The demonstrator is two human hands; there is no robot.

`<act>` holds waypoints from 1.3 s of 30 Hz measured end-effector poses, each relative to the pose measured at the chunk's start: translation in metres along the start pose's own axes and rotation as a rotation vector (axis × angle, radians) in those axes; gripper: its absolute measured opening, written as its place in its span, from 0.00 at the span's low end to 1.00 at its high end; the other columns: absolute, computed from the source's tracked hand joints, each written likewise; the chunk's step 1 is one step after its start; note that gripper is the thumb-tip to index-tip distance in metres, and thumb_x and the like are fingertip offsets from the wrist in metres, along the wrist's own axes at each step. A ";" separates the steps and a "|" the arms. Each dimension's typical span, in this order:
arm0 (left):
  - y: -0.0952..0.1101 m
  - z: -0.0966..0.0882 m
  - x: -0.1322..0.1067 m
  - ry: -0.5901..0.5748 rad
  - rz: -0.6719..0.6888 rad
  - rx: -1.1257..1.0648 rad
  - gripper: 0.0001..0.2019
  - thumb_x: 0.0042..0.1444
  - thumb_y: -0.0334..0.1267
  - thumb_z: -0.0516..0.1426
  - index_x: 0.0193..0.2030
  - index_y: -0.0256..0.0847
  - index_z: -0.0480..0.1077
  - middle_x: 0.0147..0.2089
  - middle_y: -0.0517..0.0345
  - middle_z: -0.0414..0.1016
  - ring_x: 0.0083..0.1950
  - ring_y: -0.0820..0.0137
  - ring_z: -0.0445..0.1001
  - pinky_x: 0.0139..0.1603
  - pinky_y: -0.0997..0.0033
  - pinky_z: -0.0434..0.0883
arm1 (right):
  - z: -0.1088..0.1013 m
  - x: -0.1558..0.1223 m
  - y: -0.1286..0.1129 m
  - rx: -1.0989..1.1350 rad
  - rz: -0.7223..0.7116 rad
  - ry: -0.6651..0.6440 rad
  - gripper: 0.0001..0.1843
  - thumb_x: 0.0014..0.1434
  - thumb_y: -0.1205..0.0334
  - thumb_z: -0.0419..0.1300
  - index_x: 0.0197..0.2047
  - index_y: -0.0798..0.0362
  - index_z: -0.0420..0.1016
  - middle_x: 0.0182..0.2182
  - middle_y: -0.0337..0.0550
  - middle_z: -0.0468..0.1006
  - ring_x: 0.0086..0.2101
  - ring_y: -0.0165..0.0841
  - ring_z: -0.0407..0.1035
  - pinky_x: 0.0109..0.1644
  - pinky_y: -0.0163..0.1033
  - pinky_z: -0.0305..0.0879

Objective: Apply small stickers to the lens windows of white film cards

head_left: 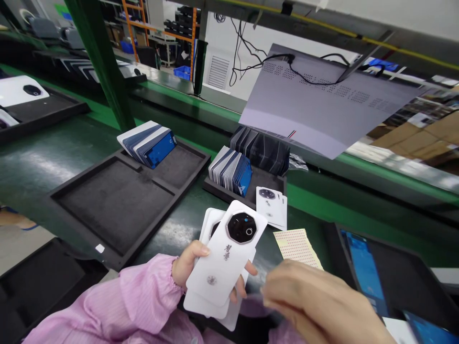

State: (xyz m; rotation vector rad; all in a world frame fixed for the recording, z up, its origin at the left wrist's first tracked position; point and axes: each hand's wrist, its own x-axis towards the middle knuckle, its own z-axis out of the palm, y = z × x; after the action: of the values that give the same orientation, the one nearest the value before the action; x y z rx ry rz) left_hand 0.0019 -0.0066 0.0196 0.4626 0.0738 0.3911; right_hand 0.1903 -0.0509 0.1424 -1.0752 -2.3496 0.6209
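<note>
My left hand (191,262) is closed around a small fanned stack of white phone back covers (214,279). The top cover has a dark octagonal camera area, dark lettering below it and a round mark near its lower end. Fingertips show past the stack's right edge. To the right, my right hand (308,298) is bent and smeared by motion, apart from the covers; its fingertips are hidden, so I cannot tell what it holds. Just beyond it lies a cream sticker sheet (298,246) with rows of small red marks.
More white covers (271,206) lean on a black tray (260,179) holding upright covers (229,169). At left, a larger black tray (118,205) carries another row (147,143). A grey panel (322,105) hangs overhead. Blue-filmed pieces (364,265) lie in the right-hand tray (405,265).
</note>
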 end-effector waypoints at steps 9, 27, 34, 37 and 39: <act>-0.005 -0.003 0.002 0.013 0.070 -0.006 0.33 0.44 0.50 0.47 0.53 0.27 0.63 0.44 0.39 0.72 0.35 0.58 0.71 0.34 0.62 0.64 | 0.001 0.002 0.013 -0.180 0.097 0.215 0.05 0.59 0.67 0.53 0.35 0.48 0.68 0.27 0.39 0.76 0.27 0.31 0.72 0.28 0.34 0.68; -0.004 -0.006 0.000 -0.019 -0.002 0.014 0.36 0.44 0.51 0.47 0.56 0.26 0.60 0.36 0.42 0.75 0.36 0.58 0.70 0.39 0.60 0.62 | 0.004 0.007 0.019 -0.216 0.144 0.282 0.05 0.60 0.67 0.53 0.36 0.49 0.68 0.30 0.36 0.76 0.32 0.27 0.71 0.34 0.30 0.66; -0.004 -0.005 0.001 -0.005 -0.015 0.037 0.36 0.43 0.52 0.47 0.54 0.25 0.62 0.36 0.42 0.74 0.36 0.57 0.70 0.38 0.61 0.63 | 0.004 0.007 0.018 -0.204 0.106 0.195 0.06 0.60 0.68 0.52 0.35 0.50 0.69 0.29 0.36 0.75 0.30 0.26 0.70 0.33 0.29 0.66; -0.004 -0.004 0.001 -0.005 -0.011 0.041 0.35 0.43 0.51 0.48 0.53 0.25 0.63 0.36 0.42 0.73 0.37 0.57 0.69 0.39 0.60 0.63 | 0.004 0.007 0.018 -0.208 0.106 0.182 0.06 0.60 0.69 0.52 0.35 0.51 0.69 0.29 0.37 0.75 0.30 0.26 0.70 0.33 0.30 0.67; -0.004 -0.004 0.001 -0.008 -0.010 0.044 0.36 0.43 0.51 0.48 0.54 0.25 0.62 0.37 0.42 0.73 0.37 0.58 0.69 0.39 0.59 0.63 | 0.005 0.008 0.017 -0.208 0.098 0.190 0.06 0.59 0.69 0.52 0.35 0.51 0.69 0.29 0.37 0.75 0.30 0.27 0.70 0.34 0.30 0.67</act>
State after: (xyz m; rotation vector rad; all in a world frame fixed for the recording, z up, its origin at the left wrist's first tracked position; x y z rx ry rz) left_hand 0.0032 -0.0078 0.0148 0.5067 0.0768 0.3785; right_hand 0.1926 -0.0357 0.1305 -1.2873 -2.2416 0.2967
